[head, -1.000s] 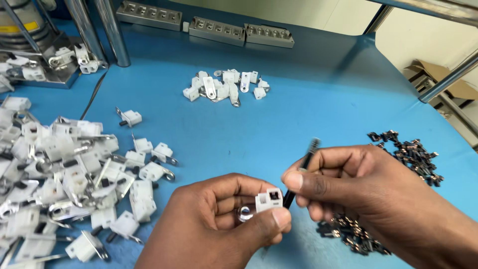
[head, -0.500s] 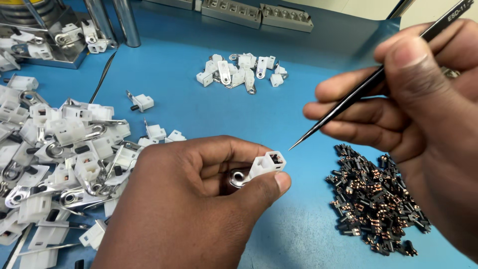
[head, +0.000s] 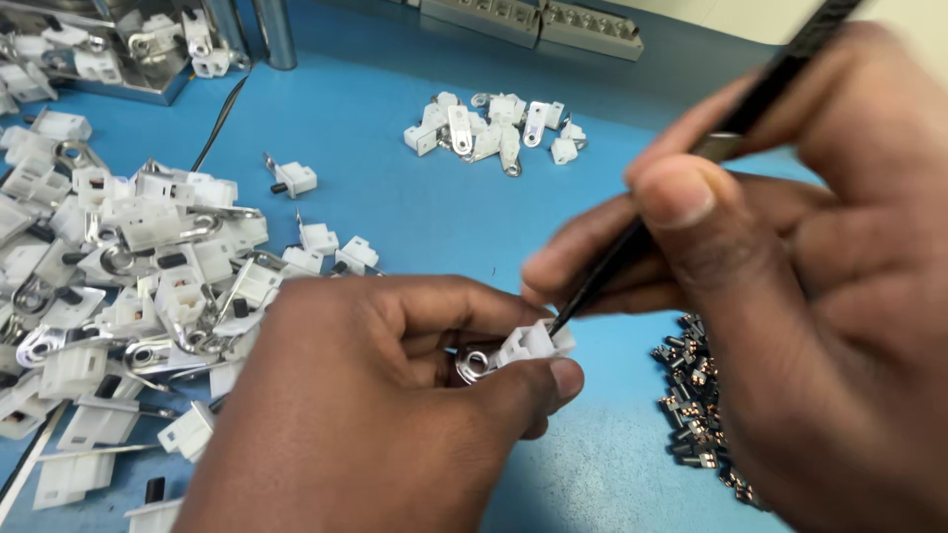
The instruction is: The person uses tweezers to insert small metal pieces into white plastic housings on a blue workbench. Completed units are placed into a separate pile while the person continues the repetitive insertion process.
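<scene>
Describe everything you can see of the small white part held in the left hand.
The white plastic part is a small blocky housing with a notched top and a shiny metal ring terminal sticking out on its left. The left hand pinches it between thumb and fingers above the blue table. The black tweezers in the right hand touch its top right edge.

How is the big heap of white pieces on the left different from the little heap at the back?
The big heap holds many more white pieces than the little heap. The big heap spreads along the table's left side beside the left hand; the little heap sits farther back, apart. Both hold white plastic pieces with shiny metal tabs on the blue table.
</scene>
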